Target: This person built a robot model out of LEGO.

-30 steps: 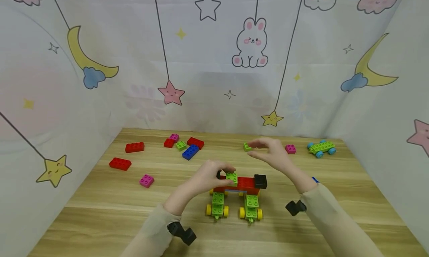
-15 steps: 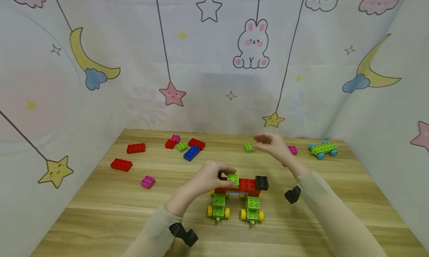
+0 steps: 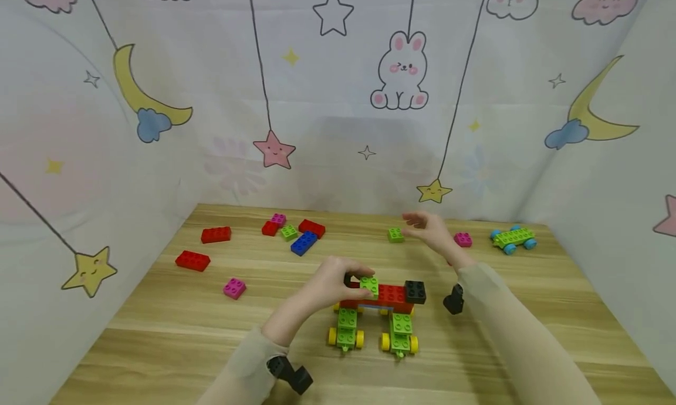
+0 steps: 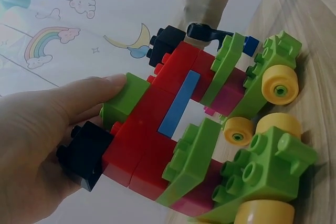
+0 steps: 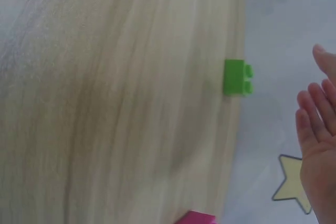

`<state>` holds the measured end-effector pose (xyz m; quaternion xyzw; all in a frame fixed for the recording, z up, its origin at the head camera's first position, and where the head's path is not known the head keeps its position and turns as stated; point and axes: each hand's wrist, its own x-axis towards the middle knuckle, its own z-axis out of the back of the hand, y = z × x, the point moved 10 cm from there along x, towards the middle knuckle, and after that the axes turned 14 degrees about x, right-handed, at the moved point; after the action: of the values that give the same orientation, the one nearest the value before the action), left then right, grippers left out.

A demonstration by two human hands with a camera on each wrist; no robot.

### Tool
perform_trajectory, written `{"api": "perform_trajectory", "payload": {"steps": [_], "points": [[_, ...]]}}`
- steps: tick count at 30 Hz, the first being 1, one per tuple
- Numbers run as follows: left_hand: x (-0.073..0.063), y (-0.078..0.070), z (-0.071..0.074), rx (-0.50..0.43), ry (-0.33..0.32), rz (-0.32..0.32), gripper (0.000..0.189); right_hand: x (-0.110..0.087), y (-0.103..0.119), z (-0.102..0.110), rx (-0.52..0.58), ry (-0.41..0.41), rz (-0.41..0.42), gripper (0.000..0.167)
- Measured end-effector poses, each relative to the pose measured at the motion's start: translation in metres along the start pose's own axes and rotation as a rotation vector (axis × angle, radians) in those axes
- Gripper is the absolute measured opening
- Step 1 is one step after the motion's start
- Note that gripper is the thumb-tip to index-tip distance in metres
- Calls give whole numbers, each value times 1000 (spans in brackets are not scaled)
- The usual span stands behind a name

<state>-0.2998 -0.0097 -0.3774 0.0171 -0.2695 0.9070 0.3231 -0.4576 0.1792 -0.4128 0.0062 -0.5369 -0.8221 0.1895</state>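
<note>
My left hand [image 3: 338, 282] pinches a lime green brick [image 3: 369, 287] on top of a built toy vehicle. The left wrist view shows its thumb along that brick [image 4: 126, 100] and fingers behind a black brick [image 4: 85, 153]. Red bricks [image 3: 391, 293] form the vehicle's body, with a second black brick [image 3: 415, 292] at the right end. Two green wheeled bases [image 3: 345, 334] with yellow wheels stick out towards me. At the back, my right hand [image 3: 430, 232] hovers with fingers extended and nothing in it, just right of a loose lime green brick [image 3: 395, 235]. The right wrist view has a gap between hand [image 5: 320, 140] and brick [image 5: 234, 77].
Red, pink, green and a blue brick [image 3: 304, 243] lie scattered at the back left. A pink brick [image 3: 235, 288] lies left of the vehicle. Behind my right forearm are another pink brick [image 3: 463, 239] and a green base with blue wheels [image 3: 514, 238]. Printed cloth walls surround the wooden table [image 3: 158, 334].
My right hand has shifted slightly right, uncovering the loose green brick at the back, and its forearm has swung inward. The left hand keeps its pinch on the vehicle's green brick.
</note>
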Motion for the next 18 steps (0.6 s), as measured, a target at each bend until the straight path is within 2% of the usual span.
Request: {"api": "perform_trajectory", "payload": {"steps": [8,18], "points": [[0,-1,-2,7,-13,-9,36,6,-25,-9,1,31,-41,52],[-1,0,-1,-4,-7,0,36,11,-38,-20,-45,69,-103,60]]}}
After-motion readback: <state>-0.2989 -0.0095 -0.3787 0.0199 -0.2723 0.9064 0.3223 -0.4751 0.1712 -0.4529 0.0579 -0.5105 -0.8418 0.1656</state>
